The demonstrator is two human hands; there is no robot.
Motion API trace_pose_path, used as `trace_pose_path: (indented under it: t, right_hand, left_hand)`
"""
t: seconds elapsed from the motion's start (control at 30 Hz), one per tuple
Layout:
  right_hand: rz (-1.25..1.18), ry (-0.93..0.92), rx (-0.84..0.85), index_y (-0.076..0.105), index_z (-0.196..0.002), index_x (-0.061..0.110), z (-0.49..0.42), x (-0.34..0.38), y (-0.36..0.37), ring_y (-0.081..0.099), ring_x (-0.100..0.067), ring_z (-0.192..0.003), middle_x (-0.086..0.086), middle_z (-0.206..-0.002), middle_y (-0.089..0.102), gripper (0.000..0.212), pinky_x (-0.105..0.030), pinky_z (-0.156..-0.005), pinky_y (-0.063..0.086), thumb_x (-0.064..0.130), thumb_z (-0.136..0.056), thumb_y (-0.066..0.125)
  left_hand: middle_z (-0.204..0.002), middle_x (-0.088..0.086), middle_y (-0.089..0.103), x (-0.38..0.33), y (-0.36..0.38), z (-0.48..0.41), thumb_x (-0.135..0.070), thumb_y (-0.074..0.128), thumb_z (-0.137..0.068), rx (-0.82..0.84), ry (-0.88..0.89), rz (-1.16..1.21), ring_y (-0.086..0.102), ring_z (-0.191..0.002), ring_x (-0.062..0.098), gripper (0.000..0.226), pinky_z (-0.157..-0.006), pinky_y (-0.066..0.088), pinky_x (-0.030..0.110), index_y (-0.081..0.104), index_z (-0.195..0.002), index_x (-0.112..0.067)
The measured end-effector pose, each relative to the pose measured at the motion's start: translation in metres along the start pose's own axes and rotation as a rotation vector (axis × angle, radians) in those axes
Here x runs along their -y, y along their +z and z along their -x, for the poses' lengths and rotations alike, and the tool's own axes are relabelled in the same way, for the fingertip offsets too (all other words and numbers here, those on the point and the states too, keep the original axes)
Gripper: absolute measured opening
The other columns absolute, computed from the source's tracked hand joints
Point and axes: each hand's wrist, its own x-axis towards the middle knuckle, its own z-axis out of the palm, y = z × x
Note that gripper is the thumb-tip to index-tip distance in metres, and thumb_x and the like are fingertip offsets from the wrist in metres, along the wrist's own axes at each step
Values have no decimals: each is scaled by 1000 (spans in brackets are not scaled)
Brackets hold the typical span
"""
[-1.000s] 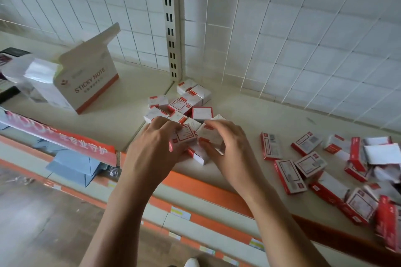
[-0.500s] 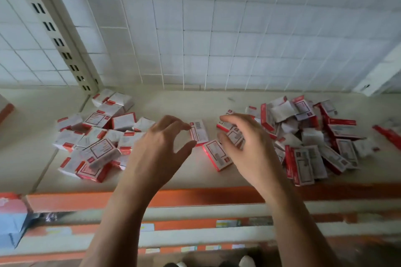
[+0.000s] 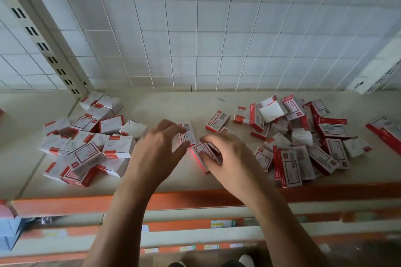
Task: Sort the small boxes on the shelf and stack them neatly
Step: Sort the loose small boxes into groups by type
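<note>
Now, both hands are over the shelf (image 3: 165,106), between the left heap (image 3: 86,149) and the right heap (image 3: 303,136).
Fingers of the right hand (image 3: 227,156) curl round a box (image 3: 200,150); the left hand (image 3: 156,154) hovers, fingers wide and empty, by a barcoded box (image 3: 188,136).

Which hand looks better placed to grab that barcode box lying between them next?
Probably left. The left hand is free, finger and thumb spread right beside the barcode box; the right hand is busy gripping a red-edged box.

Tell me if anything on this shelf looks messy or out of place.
The right pile of small boxes is a jumble, many tilted, on edge and overlapping. The left pile is loosely heaped and askew, not neatly stacked.
</note>
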Motion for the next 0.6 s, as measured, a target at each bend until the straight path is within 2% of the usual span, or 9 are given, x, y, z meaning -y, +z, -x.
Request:
trace_pose_path:
  t: [0.1, 0.2, 0.3, 0.37, 0.47, 0.6]
  right_hand:
    - [41, 7, -16, 65, -119, 16, 0, 2, 2, 61, -14, -101, 1, -112, 67, 32, -29, -87, 52, 31, -91, 64]
    - [68, 15, -23, 65, -119, 16, -1, 5, 4, 63, -15, -98, 1, -110, 68, 32, -29, -85, 53, 32, -91, 63]
    - [82, 29, -16, 66, -119, 17, -1, 7, 4, 64, -14, -96, 1, -109, 70, 35, -28, -83, 54, 37, -91, 60]
    - [118, 41, -11, 67, -117, 18, -1, 8, 7, 65, -14, -92, 3, -106, 71, 33, -26, -80, 52, 37, -91, 64]
    - [187, 48, -36, 69, -110, 17, 1, 9, 13, 64, -18, -86, 1, -97, 71, 31, -29, -76, 50, 37, -87, 70]
    - [279, 71, -41, 68, -103, 17, 3, 16, 23, 59, -18, -86, 3, -97, 65, 30, -31, -76, 45, 44, -90, 63]
  left_hand:
    - [-129, -3, 55, 3, 6, -10, -34, 65, -89, 80, -7, -30, 59, -110, 24, 37, -82, 50, 39, 63, -123, -21]
    - [-150, -2, 40, 1, 12, -18, -39, 57, -92, 203, -15, -64, 47, -129, 22, 46, -99, 41, 38, 53, -136, -23]
    - [-155, -2, 33, 4, 11, -16, -40, 56, -92, 264, -9, -88, 41, -135, 21, 51, -105, 37, 39, 47, -141, -25]
    - [-153, -5, 34, 7, 9, -13, -41, 61, -90, 282, -2, -103, 42, -135, 19, 55, -102, 39, 38, 46, -140, -26]
    - [-133, -4, 49, 10, 7, -9, -40, 69, -83, 220, 3, -73, 53, -117, 19, 51, -86, 47, 35, 56, -129, -23]
    - [-113, 1, 54, 14, 4, 1, -34, 76, -72, 115, -12, -31, 56, -102, 24, 47, -78, 51, 42, 63, -114, -16]
